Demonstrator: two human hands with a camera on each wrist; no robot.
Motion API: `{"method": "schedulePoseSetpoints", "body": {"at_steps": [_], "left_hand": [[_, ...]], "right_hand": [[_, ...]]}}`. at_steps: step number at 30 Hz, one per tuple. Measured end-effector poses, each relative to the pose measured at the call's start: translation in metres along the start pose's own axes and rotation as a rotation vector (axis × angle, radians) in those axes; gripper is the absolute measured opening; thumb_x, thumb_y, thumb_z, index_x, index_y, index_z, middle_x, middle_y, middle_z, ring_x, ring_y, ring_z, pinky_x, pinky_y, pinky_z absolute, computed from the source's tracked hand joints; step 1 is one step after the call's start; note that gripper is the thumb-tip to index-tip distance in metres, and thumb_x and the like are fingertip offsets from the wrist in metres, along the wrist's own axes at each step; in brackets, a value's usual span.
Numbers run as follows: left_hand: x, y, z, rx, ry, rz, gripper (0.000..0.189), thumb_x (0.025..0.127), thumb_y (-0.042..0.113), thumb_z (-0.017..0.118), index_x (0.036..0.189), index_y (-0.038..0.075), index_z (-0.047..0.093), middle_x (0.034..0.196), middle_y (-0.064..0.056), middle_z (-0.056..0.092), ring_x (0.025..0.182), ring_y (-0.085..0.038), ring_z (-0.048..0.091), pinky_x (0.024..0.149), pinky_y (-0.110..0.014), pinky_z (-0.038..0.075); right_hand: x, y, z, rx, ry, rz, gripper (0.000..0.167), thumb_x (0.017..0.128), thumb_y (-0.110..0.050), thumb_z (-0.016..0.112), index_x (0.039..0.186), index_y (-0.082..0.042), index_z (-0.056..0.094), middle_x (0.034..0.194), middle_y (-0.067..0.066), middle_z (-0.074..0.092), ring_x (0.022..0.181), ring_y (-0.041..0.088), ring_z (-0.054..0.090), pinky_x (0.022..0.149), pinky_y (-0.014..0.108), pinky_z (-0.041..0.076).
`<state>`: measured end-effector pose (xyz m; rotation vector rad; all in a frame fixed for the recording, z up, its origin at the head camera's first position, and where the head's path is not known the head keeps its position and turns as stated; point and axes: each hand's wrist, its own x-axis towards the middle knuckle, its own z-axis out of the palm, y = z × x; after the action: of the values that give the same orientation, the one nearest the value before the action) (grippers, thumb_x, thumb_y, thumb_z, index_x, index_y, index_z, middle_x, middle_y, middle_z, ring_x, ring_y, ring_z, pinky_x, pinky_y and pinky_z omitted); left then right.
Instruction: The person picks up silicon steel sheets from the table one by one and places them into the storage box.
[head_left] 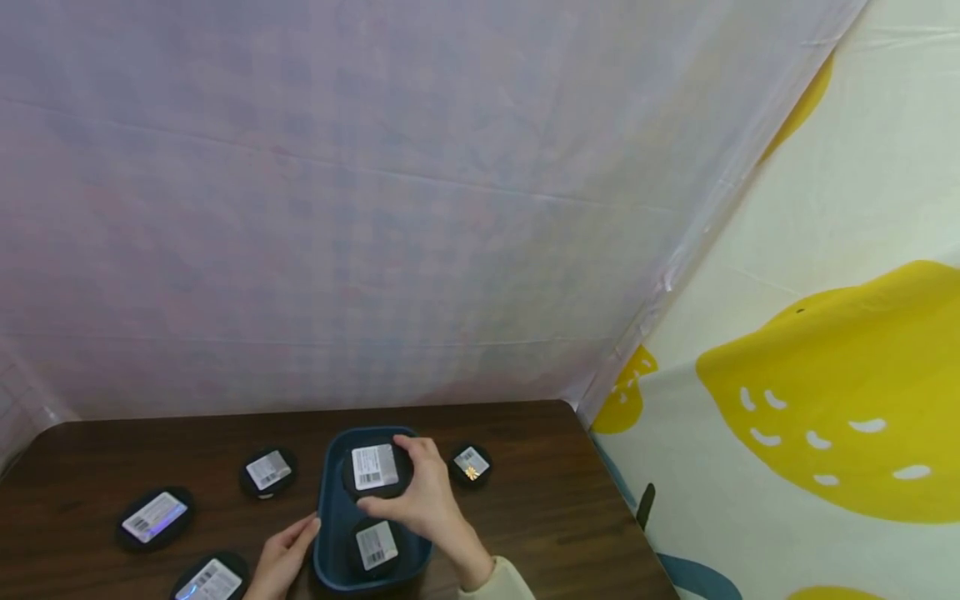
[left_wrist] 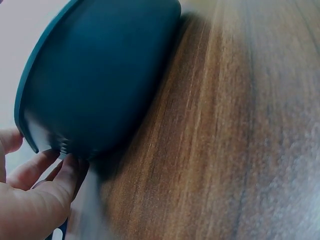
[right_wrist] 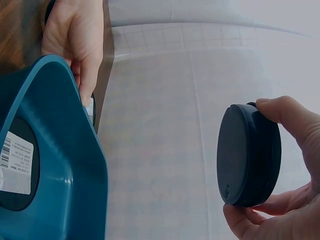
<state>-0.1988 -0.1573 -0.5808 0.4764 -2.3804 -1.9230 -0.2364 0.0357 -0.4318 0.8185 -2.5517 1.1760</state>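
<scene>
Labels [head_left: 268, 469] are what I look for first in my head feed: white rectangles with barcodes, one on each round black disc, the print too small for me to read. The right hand [head_left: 429, 496] grasps the held disc [head_left: 377, 467], thumb and fingers spread around its edge, over the far end of the blue tray [head_left: 335, 521]. A second disc [head_left: 375, 548] lies in the near end. Three loose discs [head_left: 154, 519] rest on the dark wooden table [head_left: 555, 517] left of the tray, two of their labels catching bluish glare; a fourth loose disc [head_left: 471, 465] sits to the right, a gold, flower-like mark on its label. The left hand [head_left: 281, 560] is at the tray's left edge.

On the left wrist camera I see that hand's thumb and bent fingers pinching the tray's rim.

On the right wrist camera I get the held disc gripped between thumb and opposite fingers, well apart from the tray wall; a mark on its plain dark face is too small to tell. The second disc's label shows a barcode and printed lines, but I cannot make out a word.
</scene>
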Motion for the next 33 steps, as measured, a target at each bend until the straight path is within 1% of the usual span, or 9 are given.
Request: {"method": "schedulePoseSetpoints", "body": {"at_steps": [5, 7, 9, 14, 17, 21, 25, 28, 33], "left_hand": [[-0.001, -0.001, -0.001, 0.023, 0.013, 0.016, 0.047, 0.099, 0.022, 0.044, 0.127, -0.016, 0.046, 0.128, -0.03, 0.049, 0.12, -0.04, 0.045, 0.096, -0.041, 0.044], [-0.001, -0.001, -0.001, 0.024, 0.013, 0.015, 0.047, 0.099, 0.022, 0.044, 0.127, -0.016, 0.046, 0.128, -0.03, 0.049, 0.121, -0.04, 0.045, 0.095, -0.04, 0.044], [-0.001, -0.001, 0.0, 0.018, 0.011, 0.016, 0.048, 0.099, 0.022, 0.044, 0.127, -0.016, 0.046, 0.128, -0.031, 0.049, 0.121, -0.041, 0.045, 0.097, -0.043, 0.043], [0.0, -0.001, 0.0, 0.026, 0.012, 0.01, 0.048, 0.099, 0.023, 0.045, 0.128, -0.015, 0.046, 0.128, -0.03, 0.049, 0.12, -0.04, 0.045, 0.098, -0.044, 0.041], [0.0, -0.001, 0.0, 0.029, 0.015, 0.01, 0.048, 0.099, 0.023, 0.045, 0.128, -0.015, 0.047, 0.128, -0.03, 0.049, 0.12, -0.038, 0.046, 0.095, -0.036, 0.043], [0.0, -0.001, 0.0, 0.025, 0.014, 0.012, 0.048, 0.099, 0.023, 0.045, 0.128, -0.015, 0.046, 0.128, -0.03, 0.049, 0.12, -0.038, 0.046, 0.095, -0.034, 0.043], [0.0, -0.001, 0.0, 0.022, 0.011, 0.009, 0.048, 0.099, 0.024, 0.045, 0.128, -0.015, 0.046, 0.129, -0.03, 0.049, 0.121, -0.038, 0.045, 0.099, -0.042, 0.04], [0.0, -0.003, -0.001, 0.023, 0.007, 0.011, 0.049, 0.099, 0.024, 0.044, 0.128, -0.015, 0.046, 0.129, -0.03, 0.048, 0.122, -0.039, 0.044, 0.097, -0.038, 0.041], [0.0, -0.003, -0.002, 0.03, 0.009, 0.011, 0.049, 0.099, 0.025, 0.045, 0.128, -0.014, 0.047, 0.129, -0.028, 0.049, 0.118, -0.031, 0.049, 0.088, -0.02, 0.041]], "right_hand": [[-0.001, 0.001, 0.001, -0.006, -0.01, 0.01, 0.077, 0.059, -0.03, 0.088, 0.121, 0.002, 0.056, 0.109, 0.007, 0.057, 0.098, 0.016, 0.054, 0.087, 0.027, 0.047], [-0.001, 0.002, 0.002, -0.011, -0.011, 0.011, 0.077, 0.059, -0.03, 0.088, 0.121, 0.002, 0.056, 0.109, 0.007, 0.057, 0.098, 0.015, 0.054, 0.087, 0.027, 0.047], [-0.002, 0.002, 0.003, -0.015, -0.009, 0.012, 0.077, 0.059, -0.03, 0.088, 0.121, 0.002, 0.056, 0.109, 0.007, 0.057, 0.098, 0.015, 0.054, 0.087, 0.027, 0.047], [-0.006, 0.006, 0.007, -0.009, -0.006, 0.015, 0.077, 0.058, -0.03, 0.088, 0.12, 0.002, 0.057, 0.109, 0.007, 0.057, 0.098, 0.014, 0.054, 0.087, 0.025, 0.047], [-0.009, 0.01, 0.011, -0.004, -0.007, 0.017, 0.077, 0.058, -0.03, 0.089, 0.12, 0.002, 0.057, 0.11, 0.007, 0.056, 0.099, 0.014, 0.054, 0.087, 0.025, 0.047], [-0.015, 0.017, 0.017, -0.002, -0.019, 0.024, 0.077, 0.058, -0.03, 0.089, 0.12, 0.001, 0.056, 0.11, 0.006, 0.056, 0.099, 0.014, 0.054, 0.087, 0.025, 0.047], [-0.02, 0.022, 0.021, -0.008, -0.021, 0.019, 0.077, 0.058, -0.029, 0.089, 0.12, 0.002, 0.056, 0.11, 0.007, 0.056, 0.099, 0.015, 0.054, 0.087, 0.026, 0.048], [-0.023, 0.027, 0.025, -0.02, -0.016, 0.003, 0.076, 0.057, -0.028, 0.089, 0.119, 0.003, 0.057, 0.108, 0.008, 0.056, 0.098, 0.016, 0.055, 0.086, 0.026, 0.048], [-0.027, 0.033, 0.03, -0.033, -0.018, -0.013, 0.076, 0.056, -0.028, 0.089, 0.116, 0.005, 0.058, 0.106, 0.008, 0.056, 0.095, 0.015, 0.055, 0.085, 0.025, 0.049]]}}
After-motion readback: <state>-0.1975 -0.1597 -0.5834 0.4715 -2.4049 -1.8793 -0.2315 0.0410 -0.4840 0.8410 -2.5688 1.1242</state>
